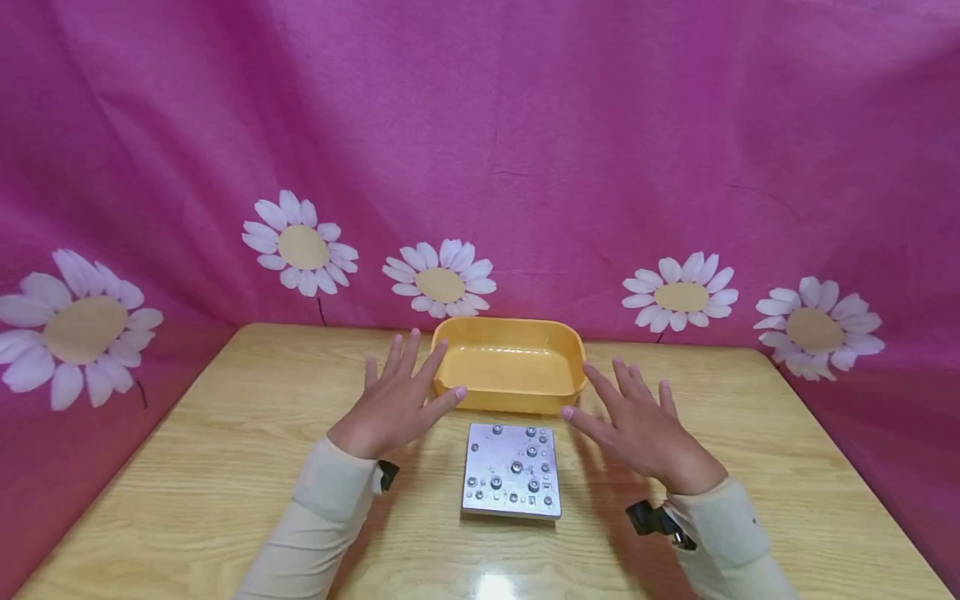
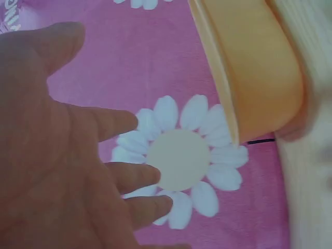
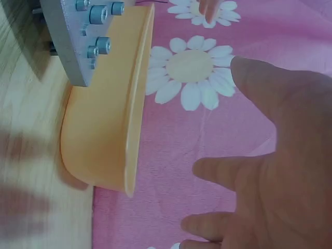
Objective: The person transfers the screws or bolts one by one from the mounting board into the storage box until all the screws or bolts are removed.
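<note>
A square silvery metal plate (image 1: pixel 513 467) lies on the table with several socket-head screws standing up from its top. Just behind it stands an orange-yellow plastic basin (image 1: pixel 510 403), with no items visible inside. My left hand (image 1: pixel 393 400) hovers at the basin's near left corner, fingers spread and holding nothing. At the opposite side my right hand (image 1: pixel 641 425) hovers with spread fingers, also holding nothing. In the right wrist view, the screw-studded plate (image 3: pixel 70 41) shows in front of the basin (image 3: pixel 104 129), and screw ends stick out below it.
A wood-grain table (image 1: pixel 225 467) carries everything. Behind it and along both sides hangs a pink cloth (image 1: pixel 525 150) printed with large white daisies. Dark wrist-camera mounts (image 1: pixel 651 521) sit at the cuffs of the light sleeves.
</note>
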The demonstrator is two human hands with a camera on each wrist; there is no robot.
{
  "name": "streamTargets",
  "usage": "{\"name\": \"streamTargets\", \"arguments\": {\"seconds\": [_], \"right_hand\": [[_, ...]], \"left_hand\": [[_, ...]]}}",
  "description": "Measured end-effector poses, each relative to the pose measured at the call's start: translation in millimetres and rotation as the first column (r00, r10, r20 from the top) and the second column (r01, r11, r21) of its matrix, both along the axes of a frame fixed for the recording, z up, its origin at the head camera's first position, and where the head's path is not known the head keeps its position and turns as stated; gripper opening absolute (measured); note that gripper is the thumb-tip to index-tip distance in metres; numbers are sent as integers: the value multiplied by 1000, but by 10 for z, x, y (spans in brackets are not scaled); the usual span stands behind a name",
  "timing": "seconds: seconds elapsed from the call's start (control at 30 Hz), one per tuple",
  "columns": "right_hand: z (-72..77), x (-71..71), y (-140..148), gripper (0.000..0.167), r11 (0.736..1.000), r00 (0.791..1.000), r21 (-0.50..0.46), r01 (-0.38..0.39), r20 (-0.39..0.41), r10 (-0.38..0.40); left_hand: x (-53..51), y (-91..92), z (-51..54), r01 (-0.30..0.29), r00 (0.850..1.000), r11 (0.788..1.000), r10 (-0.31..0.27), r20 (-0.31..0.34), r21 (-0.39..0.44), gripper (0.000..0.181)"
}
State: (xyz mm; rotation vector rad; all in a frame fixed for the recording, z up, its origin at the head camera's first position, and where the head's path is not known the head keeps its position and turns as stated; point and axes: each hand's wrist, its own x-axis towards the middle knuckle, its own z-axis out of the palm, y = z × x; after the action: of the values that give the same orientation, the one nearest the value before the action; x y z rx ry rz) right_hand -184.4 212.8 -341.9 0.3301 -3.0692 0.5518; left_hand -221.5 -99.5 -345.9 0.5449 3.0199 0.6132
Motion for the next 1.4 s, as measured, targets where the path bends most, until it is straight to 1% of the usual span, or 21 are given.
{"name": "streamTargets", "arguments": {"seconds": [0.1, 0.17, 0.33, 0.43, 0.57, 0.67, 0.73, 0.83, 0.87, 0.97, 1.07, 1.1, 1.2, 1.27, 1.33, 1.37, 1.4], "right_hand": [[-24, -28, 13, 86, 1000, 1000, -17, -6, 0, 6], [-54, -62, 20, 86, 999, 1000, -36, -11, -2, 11], [-193, -173, 53, 84, 994, 1000, -105, -15, 14, 16], [-287, -236, 76, 82, 988, 999, -157, -18, 31, 23], [-384, -298, 86, 80, 968, 997, -250, -19, 73, 38], [-439, -330, 80, 79, 953, 994, -301, -17, 101, 49], [-469, -344, 77, 79, 949, 993, -315, -22, 105, 58], [-510, -359, 75, 79, 946, 993, -324, -24, 101, 60], [-519, -362, 76, 79, 942, 993, -334, -20, 102, 57], [-549, -383, 67, 78, 924, 994, -382, -7, 98, 48], [-586, -405, 60, 77, 892, 994, -451, 5, 99, 44], [-601, -412, 58, 76, 882, 994, -471, 9, 96, 42], [-645, -431, 57, 74, 846, 994, -532, 28, 102, 31], [-673, -445, 53, 72, 826, 995, -562, 39, 102, 23], [-703, -457, 48, 70, 802, 995, -595, 47, 96, 13], [-719, -461, 44, 69, 796, 996, -603, 53, 91, 3], [-735, -462, 40, 68, 784, 996, -617, 58, 87, -5]], "left_hand": [[-48, -20, -51, 13, 1000, 999, -14, 14, 42, 80], [-92, -38, -103, 21, 999, 997, -22, 23, 75, 80], [-191, -75, -234, 14, 997, 983, -26, 66, 182, 78], [-261, -103, -325, 1, 995, 966, -28, 100, 259, 78], [-373, -157, -467, -20, 992, 939, -24, 123, 344, 77], [-447, -200, -566, -36, 991, 918, -18, 132, 394, 74], [-484, -217, -624, -47, 990, 903, -15, 139, 428, 71], [-520, -217, -685, -59, 989, 879, -13, 146, 474, 68], [-528, -210, -700, -62, 989, 867, -14, 149, 494, 67], [-542, -193, -740, -83, 985, 820, -20, 174, 566, 62], [-558, -191, -793, -126, 976, 761, -21, 218, 636, 56], [-562, -191, -811, -149, 971, 741, -16, 239, 655, 54], [-572, -187, -857, -199, 963, 689, 5, 271, 696, 51], [-578, -178, -883, -217, 961, 655, 13, 277, 723, 50], [-585, -167, -906, -214, 964, 625, 14, 264, 750, 49], [-590, -161, -920, -210, 966, 612, 10, 258, 763, 49], [-592, -155, -932, -207, 968, 604, 11, 252, 770, 49]]}}
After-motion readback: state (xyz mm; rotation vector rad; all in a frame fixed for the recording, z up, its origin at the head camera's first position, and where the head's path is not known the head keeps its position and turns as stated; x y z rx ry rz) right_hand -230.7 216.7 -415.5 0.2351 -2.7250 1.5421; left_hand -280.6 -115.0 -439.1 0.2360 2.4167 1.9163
